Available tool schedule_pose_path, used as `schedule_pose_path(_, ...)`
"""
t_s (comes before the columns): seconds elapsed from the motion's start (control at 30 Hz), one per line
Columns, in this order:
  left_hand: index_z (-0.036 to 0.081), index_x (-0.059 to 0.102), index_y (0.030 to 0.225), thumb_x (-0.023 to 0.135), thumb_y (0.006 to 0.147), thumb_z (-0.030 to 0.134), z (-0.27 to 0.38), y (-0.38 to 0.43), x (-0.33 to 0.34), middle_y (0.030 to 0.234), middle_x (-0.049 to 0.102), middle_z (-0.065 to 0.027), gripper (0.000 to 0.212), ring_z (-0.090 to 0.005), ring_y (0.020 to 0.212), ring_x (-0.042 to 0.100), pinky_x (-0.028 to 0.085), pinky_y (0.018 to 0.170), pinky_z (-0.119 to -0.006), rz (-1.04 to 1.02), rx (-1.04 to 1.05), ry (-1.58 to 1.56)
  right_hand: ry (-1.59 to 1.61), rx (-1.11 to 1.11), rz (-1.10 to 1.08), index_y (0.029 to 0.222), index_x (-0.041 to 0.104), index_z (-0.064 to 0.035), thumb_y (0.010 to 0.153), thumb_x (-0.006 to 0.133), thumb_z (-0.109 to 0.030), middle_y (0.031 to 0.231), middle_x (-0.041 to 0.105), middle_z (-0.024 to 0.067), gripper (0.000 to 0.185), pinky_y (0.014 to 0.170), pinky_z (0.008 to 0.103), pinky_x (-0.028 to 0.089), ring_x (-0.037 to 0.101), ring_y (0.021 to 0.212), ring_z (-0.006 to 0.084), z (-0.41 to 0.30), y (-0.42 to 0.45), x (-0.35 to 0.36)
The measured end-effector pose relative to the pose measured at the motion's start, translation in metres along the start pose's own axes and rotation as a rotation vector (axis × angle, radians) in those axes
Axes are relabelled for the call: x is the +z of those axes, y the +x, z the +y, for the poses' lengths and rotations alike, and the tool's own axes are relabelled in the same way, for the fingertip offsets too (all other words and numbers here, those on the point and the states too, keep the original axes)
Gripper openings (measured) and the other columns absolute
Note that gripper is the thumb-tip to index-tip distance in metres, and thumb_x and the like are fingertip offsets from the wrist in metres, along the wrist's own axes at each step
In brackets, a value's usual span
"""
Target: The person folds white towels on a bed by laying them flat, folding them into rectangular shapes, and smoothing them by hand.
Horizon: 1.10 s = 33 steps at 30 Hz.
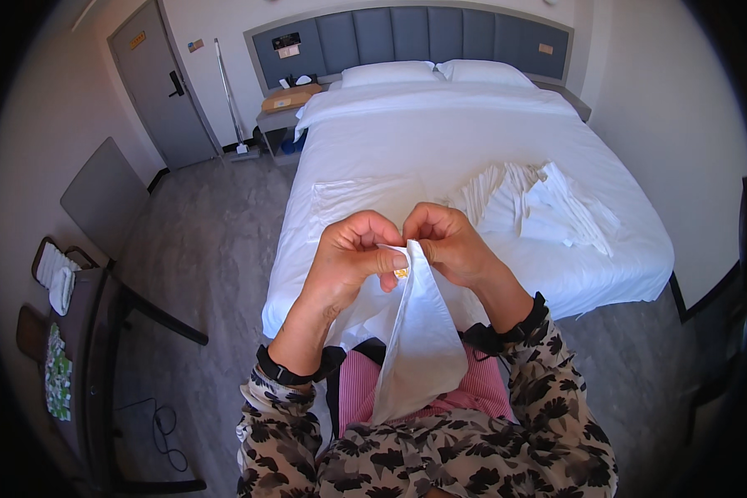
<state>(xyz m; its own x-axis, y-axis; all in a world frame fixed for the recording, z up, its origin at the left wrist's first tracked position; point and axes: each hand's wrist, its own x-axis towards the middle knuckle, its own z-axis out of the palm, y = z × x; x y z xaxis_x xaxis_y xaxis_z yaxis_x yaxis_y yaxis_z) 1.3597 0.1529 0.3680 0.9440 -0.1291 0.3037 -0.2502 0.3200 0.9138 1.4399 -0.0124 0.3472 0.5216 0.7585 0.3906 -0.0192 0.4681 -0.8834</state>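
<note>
A white cloth (pixel 420 348) hangs in front of my body, its top pinched between both hands. My left hand (pixel 364 252) grips the top edge with thumb and fingers, beside a small tag with yellow marks (pixel 401 272). Close against it, my right hand (pixel 445 243) pinches the same edge. More white fabric shows behind the hanging cloth, low between my forearms. Beyond my hands, a crumpled heap of white cloth (pixel 535 202) lies on the right of the bed. A flat white cloth (pixel 355 194) lies on the bed behind my left hand.
The bed (pixel 411 137) fills the middle, with pillows (pixel 389 73) at the headboard. A nightstand (pixel 274 119) and a mop (pixel 229 93) stand at the back left. A dark table (pixel 87 336) stands at left, with a cable (pixel 162 429) on the floor. Walls flank both sides.
</note>
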Motion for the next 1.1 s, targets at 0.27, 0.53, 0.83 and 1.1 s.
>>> schedule_pose_path(0.27, -0.002, 0.064, 0.094, 0.064, 0.073, -0.006, 0.006, 0.008, 0.002, 0.076, 0.061, -0.0095, 0.022, -0.0142, 0.056, 0.057, 0.047, 0.045, -0.024, -0.055, -0.020, 0.127, -0.059, 0.090, 0.019, 0.098, 0.049, -0.0081, 0.076, 0.070, -0.013, 0.083, 0.054, 0.0002, 0.031, 0.052, 0.0180, 0.037, 0.051, 0.066, 0.0068, 0.000, 0.015, -0.013)
schedule_pose_path(0.53, 0.003, 0.059, 0.084, 0.062, 0.076, -0.004, -0.009, 0.036, 0.002, 0.101, 0.061, -0.0134, 0.011, -0.0076, 0.046, 0.047, 0.031, 0.036, -0.018, 0.156, 0.159, 0.042, -0.273, -0.146, 0.334, 0.106, 0.048, -0.0066, 0.077, 0.066, -0.003, 0.100, 0.052, 0.0029, 0.034, 0.067, 0.0222, 0.045, 0.054, 0.079, 0.0091, -0.024, -0.012, -0.004)
schedule_pose_path(0.83, 0.002, 0.056, 0.090, 0.056, 0.087, 0.009, 0.075, 0.054, -0.014, 0.057, 0.053, -0.0024, 0.007, -0.0063, 0.039, 0.043, 0.029, 0.035, -0.018, 0.200, 0.458, 0.229, -1.165, -0.217, -0.067, 0.087, 0.060, -0.0079, 0.075, 0.067, -0.020, 0.078, 0.057, 0.0036, 0.018, 0.072, 0.0302, 0.037, 0.051, 0.076, 0.0176, -0.011, -0.086, 0.006)
schedule_pose_path(1.1, 0.000, 0.058, 0.090, 0.054, 0.089, 0.009, 0.138, 0.034, -0.057, 0.057, 0.053, -0.0029, 0.010, -0.0069, 0.042, 0.043, 0.030, 0.038, -0.017, 0.193, 0.627, 0.362, -1.239, -0.029, -0.459, 0.083, 0.062, -0.0129, 0.074, 0.063, -0.027, 0.076, 0.055, 0.0017, 0.017, 0.082, 0.0360, 0.028, 0.047, 0.086, 0.0200, -0.029, -0.088, -0.006)
